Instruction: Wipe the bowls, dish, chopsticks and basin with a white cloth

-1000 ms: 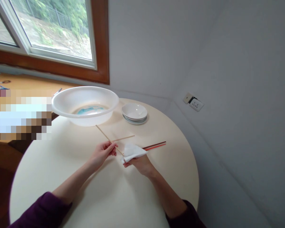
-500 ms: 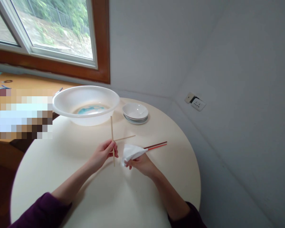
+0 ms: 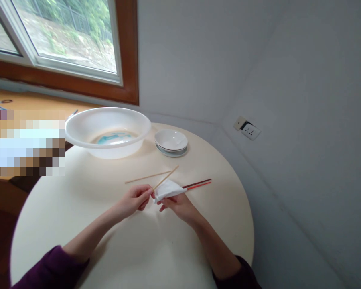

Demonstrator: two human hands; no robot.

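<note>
My left hand [image 3: 135,199] is closed on one light wooden chopstick [image 3: 166,178], whose free end points up and to the right. My right hand [image 3: 176,202] is closed on a white cloth [image 3: 168,188], which touches the lower part of that chopstick. A second light wooden chopstick [image 3: 144,177] lies flat on the round cream table [image 3: 108,224] just beyond my hands. A pair of red and dark chopsticks [image 3: 198,184] lies to the right, partly under the cloth.
A large clear plastic basin [image 3: 108,130] with a little water stands at the back of the table. Stacked white shallow bowls [image 3: 171,142] sit to its right. A wall socket [image 3: 249,129] is on the right wall. A wooden sill and a window lie at the left.
My left hand has swung the chopstick from pointing up-left, through upright, to pointing up-right, next to the cloth. My right hand has stayed in place with the cloth.
</note>
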